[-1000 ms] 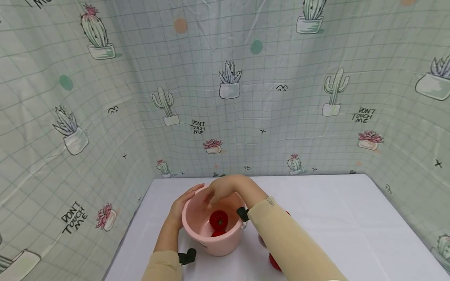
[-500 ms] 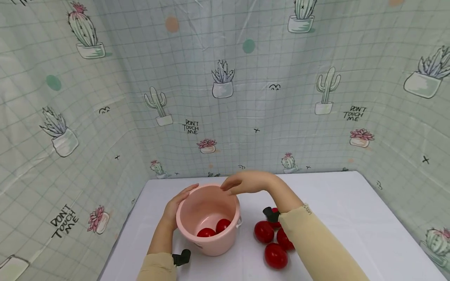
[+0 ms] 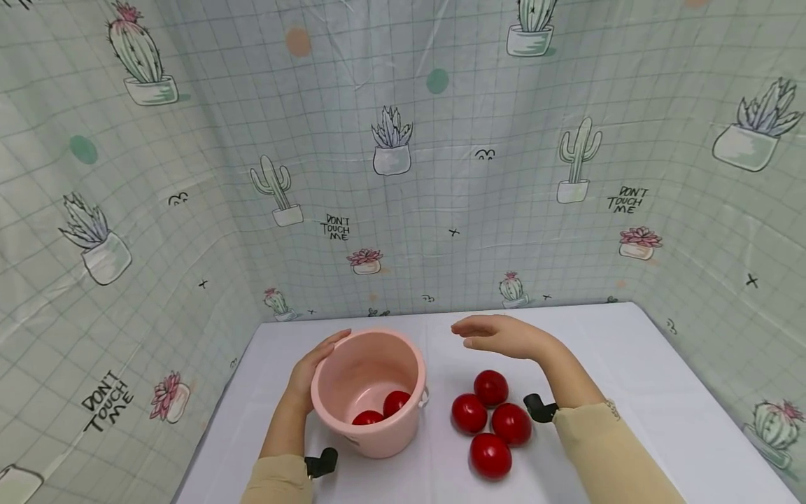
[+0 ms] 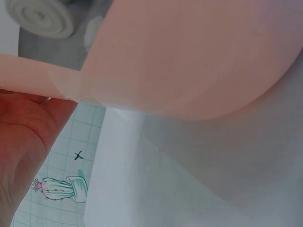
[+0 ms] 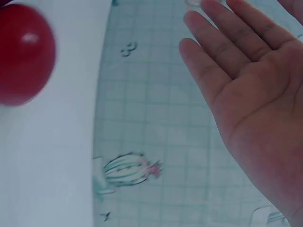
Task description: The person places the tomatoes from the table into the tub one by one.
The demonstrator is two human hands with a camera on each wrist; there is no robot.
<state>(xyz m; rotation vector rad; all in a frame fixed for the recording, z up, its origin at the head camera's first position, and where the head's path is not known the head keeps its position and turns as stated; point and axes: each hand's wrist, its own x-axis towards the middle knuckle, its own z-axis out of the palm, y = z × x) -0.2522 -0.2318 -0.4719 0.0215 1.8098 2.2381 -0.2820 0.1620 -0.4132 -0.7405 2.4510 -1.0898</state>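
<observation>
A pink bucket [image 3: 384, 437] stands upright on the white table, with two red tomatoes, one of them [image 3: 397, 402], in its bottom. My left hand [image 3: 310, 367] rests against the bucket's left side, its straight fingers lying along the rim. In the left wrist view, the bucket wall [image 4: 189, 61] fills the upper part and hides the fingertips. My right hand [image 3: 506, 336] is over the table right of the bucket, holding nothing, fingers extended; the right wrist view shows its bare palm [image 5: 265, 104]. Several glossy tomatoes [image 3: 491, 455] lie grouped below it, nearer the person.
The white table [image 3: 592, 350] reaches back to a grid-patterned cloth [image 3: 428, 210] printed with cacti, which also hangs on both sides. A white handle joint [image 3: 424, 397] sticks out on the bucket's right. Black wrist straps [image 3: 540, 408] show at both cuffs.
My right hand has come out of the bucket and moved right, uncovering the tomatoes on the table. The tomatoes inside have shifted toward the near side. My left hand stays at the rim.
</observation>
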